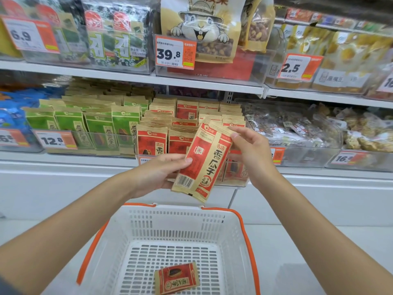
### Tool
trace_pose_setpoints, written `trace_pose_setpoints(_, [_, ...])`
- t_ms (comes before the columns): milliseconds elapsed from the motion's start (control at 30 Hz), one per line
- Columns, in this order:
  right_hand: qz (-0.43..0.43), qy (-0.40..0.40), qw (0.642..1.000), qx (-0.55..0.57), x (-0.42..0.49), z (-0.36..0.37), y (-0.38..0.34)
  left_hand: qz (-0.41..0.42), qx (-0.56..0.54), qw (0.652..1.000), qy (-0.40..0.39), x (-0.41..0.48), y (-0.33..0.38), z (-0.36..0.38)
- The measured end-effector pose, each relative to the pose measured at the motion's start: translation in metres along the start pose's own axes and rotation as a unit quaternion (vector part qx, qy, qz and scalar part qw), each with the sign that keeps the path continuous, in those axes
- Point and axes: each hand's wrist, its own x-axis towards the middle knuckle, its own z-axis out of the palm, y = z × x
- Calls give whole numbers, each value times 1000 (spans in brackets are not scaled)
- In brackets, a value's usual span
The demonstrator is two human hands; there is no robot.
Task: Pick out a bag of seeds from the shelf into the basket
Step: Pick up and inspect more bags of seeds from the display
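A red and tan bag of seeds (204, 160) is held tilted in front of the shelf, above the basket. My left hand (161, 173) grips its lower left edge, thumb on the front. My right hand (248, 150) pinches its upper right corner. Below stands a white basket (231, 231) with orange handles. A second red seed bag (176, 277) lies flat on the basket's floor. More red seed bags (153, 141) stand in rows in a clear bin on the middle shelf behind my hands.
Green seed bags (95, 128) fill the bin to the left, with a 12.8 price tag (55, 140). Clear packs of snacks (297, 128) sit to the right. The upper shelf holds seaweed packs (110, 35) and a nut bag (202, 28).
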Motion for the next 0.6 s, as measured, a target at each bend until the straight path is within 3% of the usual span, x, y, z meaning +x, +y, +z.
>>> trace_pose_setpoints(67, [10, -7, 1000, 20, 0, 1, 0, 15, 14, 999, 44, 1, -2, -2])
trace_pose_setpoints(167, [21, -35, 999, -20, -1, 5, 3, 43, -48, 992, 107, 3, -1, -1])
trace_pose_setpoints(300, [63, -153, 981, -103, -10, 14, 9, 83, -108, 978, 155, 4, 4, 0])
trace_pose_setpoints(400, [43, -231, 959, -160, -20, 23, 15, 102, -120, 975, 159, 2, 8, 2])
trace_pose_setpoints(500, [12, -226, 953, -203, -24, 28, 19, 108, -115, 976, 152, 0, 8, 3])
trace_pose_setpoints(600, [32, -239, 956, -165, -21, 25, 17, 113, -102, 976, 154, -1, 8, 2])
